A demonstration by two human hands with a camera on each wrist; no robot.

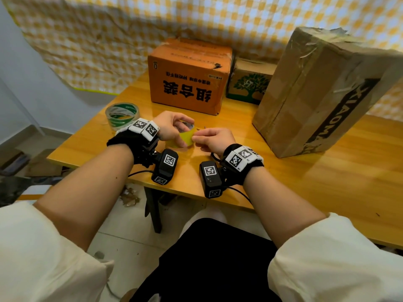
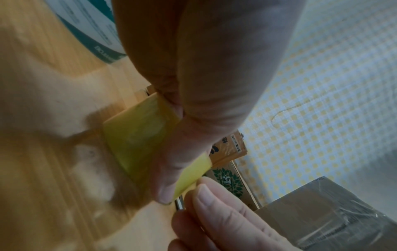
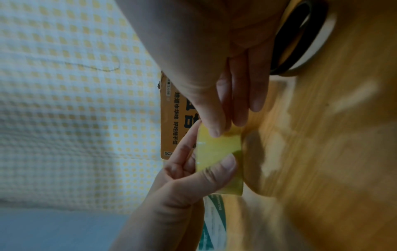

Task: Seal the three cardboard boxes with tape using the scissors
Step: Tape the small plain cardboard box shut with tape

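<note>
Fingers of the left hand [image 1: 172,127] curl round a yellow tape roll [image 1: 185,137], thumb pressed flat on its outer band and the other fingers over the top and into the core. Right hand [image 1: 214,139] meets the roll from the other side — thumb and forefinger pinch at the tape's edge on the roll's face, the remaining fingers loosely bent beneath. From the left wrist the roll [image 2: 137,141] shows as a broad yellow band with the left thumb across it and the right fingertips [image 2: 206,190] at its lower corner; from the right wrist the same pinch sits on the roll [image 3: 217,151]. Whether a free end of tape has lifted cannot be told.

Both hands work just above the table [image 1: 283,177], near its front edge. A second roll [image 1: 122,115], clear with green print, lies on the table to the left. Three boxes stand at the back: an orange box [image 1: 188,77] with black characters straight ahead, a small box [image 1: 248,83] with a green tree print beside it, and a tall brown box [image 1: 322,92] on the right, already streaked with clear tape. Scissors — only black loops that may be their handles [image 3: 298,34] show, by the right palm
</note>
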